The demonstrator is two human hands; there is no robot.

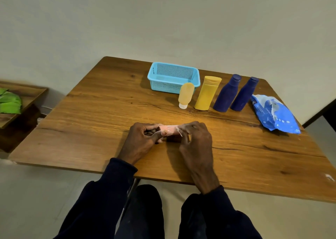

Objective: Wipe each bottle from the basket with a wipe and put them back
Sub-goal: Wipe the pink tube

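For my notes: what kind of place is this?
Probably a plain room in a home or small office: a brown wood-grain table stands by a bare pale wall, with a light blue perforated plastic basket and a blue pack of wipes on it.

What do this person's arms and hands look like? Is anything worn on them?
The left hand and right hand are bare: no gloves, rings or watch show. Both arms wear dark navy long sleeves. The left sleeve and right sleeve are plain and end at the wrist.
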